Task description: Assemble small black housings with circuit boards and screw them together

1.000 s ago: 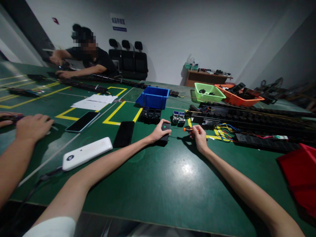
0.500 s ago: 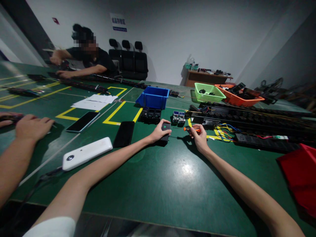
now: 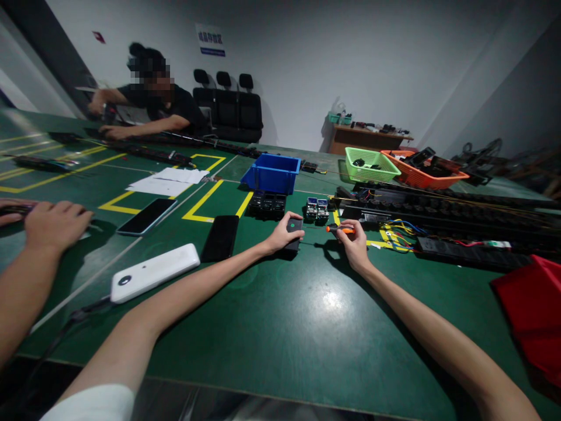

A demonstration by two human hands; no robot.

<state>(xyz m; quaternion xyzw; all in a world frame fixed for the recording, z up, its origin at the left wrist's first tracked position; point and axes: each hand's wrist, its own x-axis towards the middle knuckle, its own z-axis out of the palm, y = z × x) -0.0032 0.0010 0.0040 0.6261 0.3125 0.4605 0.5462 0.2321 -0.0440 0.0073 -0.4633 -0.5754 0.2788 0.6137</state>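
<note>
While the left hand (image 3: 280, 234) is clamped around a small black box-shaped block with a green dot (image 3: 296, 224), the right hand (image 3: 356, 241) pinches a screwdriver with an orange handle (image 3: 332, 229) between thumb and fingers, its thin dark shaft pointing left at that block. The block is near the middle of the green worktop (image 3: 284, 327), on the near side of a pair of small silver modules with blue tops (image 3: 316, 209); whether it rests on the surface or is slightly lifted cannot be made out, nor whether the screwdriver's tip meets it.

To work well here, the shaft should probably stand square to the face it points at, since a slant could let the tip slip. The left thumb lies close to the shaft's line, so light pressure seems wise. Bracing the block on the worktop would likely stop it twisting, and small fingertip turns should give better control than a hard wrist twist. The right hand should also clear the yellow and blue wires (image 3: 401, 229) beyond it.
</note>
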